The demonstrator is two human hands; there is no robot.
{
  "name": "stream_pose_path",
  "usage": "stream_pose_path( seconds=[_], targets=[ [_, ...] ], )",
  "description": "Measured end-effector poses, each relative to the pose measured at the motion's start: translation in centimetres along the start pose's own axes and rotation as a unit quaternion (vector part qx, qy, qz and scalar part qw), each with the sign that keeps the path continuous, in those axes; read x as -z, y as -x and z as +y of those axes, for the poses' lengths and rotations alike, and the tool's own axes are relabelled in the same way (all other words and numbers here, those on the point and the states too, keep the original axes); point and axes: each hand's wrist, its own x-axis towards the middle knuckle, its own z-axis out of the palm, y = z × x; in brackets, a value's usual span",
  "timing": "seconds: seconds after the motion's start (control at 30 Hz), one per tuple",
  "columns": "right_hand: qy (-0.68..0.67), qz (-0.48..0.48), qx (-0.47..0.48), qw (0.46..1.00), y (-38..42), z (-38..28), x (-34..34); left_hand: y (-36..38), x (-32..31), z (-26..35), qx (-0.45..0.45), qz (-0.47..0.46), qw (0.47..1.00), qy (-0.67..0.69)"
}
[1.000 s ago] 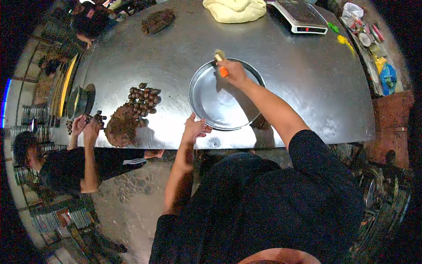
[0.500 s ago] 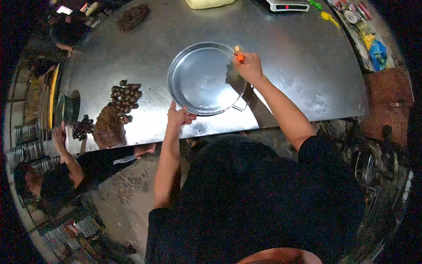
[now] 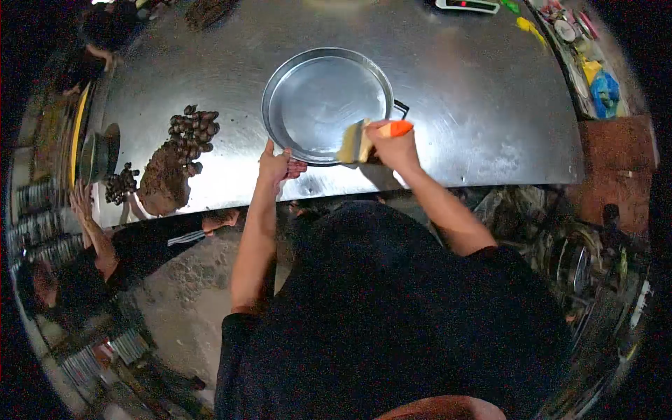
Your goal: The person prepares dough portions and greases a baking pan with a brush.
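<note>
A round metal pan (image 3: pixel 268 105) lies on the steel table, its small side handle (image 3: pixel 401 108) pointing right. My left hand (image 3: pixel 278 166) grips the near-left rim, thumb up at the wall and fingers curled low against it. In my right hand (image 3: pixel 395 148) is a flat paintbrush (image 3: pixel 355 142) with pale bristles and an orange-tipped handle. Its bristles are right at the near-right rim of the pan, overlapping the inner wall in this view. The pan's inside looks shiny and bare.
Brown round balls (image 3: pixel 192 133) sit beside a brown doughy mass (image 3: pixel 163 180) on the left of the steel table (image 3: pixel 483 119). More dark balls (image 3: pixel 121 183) lie near a co-worker's hand (image 3: pixel 82 203). A digital scale (image 3: pixel 467 6) stands at the back, a blue bag (image 3: pixel 604 92) far right.
The pan has turned counterclockwise, its handle going from lower right to right. My right hand has brought the brush from the far-right rim to the near-right rim. The view has shifted slightly.
</note>
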Motion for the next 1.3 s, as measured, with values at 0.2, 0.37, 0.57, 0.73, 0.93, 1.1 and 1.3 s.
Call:
stream_pose_path(
  seconds=[0.2,0.37,0.57,0.73,0.93,1.1,1.3],
  targets=[
    [-0.064,-0.171,0.123,0.975,2.5,-4.8,-3.6,-0.1,0.9,-0.4,0.003,-0.037,0.999,-0.023],
    [-0.025,-0.272,0.238,0.932,0.2,-5.8,-6.9,-0.6,1.7,-1.6,0.046,-0.05,0.997,0.021],
    [0.123,-0.33,0.515,0.781,-2.6,-8.8,-11.2,-0.8,1.6,-1.2,0.058,-0.012,0.998,-0.034],
    [0.078,-0.282,0.581,0.759,-8.3,-8.2,-15.7,-0.7,1.7,-0.9,0.04,-0.016,0.998,-0.052],
    [0.211,-0.122,0.499,0.832,-16.1,-11.1,-15.2,-0.4,1.7,-0.6,0.041,-0.009,0.997,-0.072],
    [0.13,-0.24,0.333,0.903,-8.2,-8.8,-15.6,-0.5,1.8,-0.8,0.042,-0.005,0.996,-0.073],
    [0.036,-0.267,0.202,0.942,-7.5,-7.6,-11.6,-0.8,2.1,-0.9,0.053,-0.028,0.995,-0.075]
  ],
)
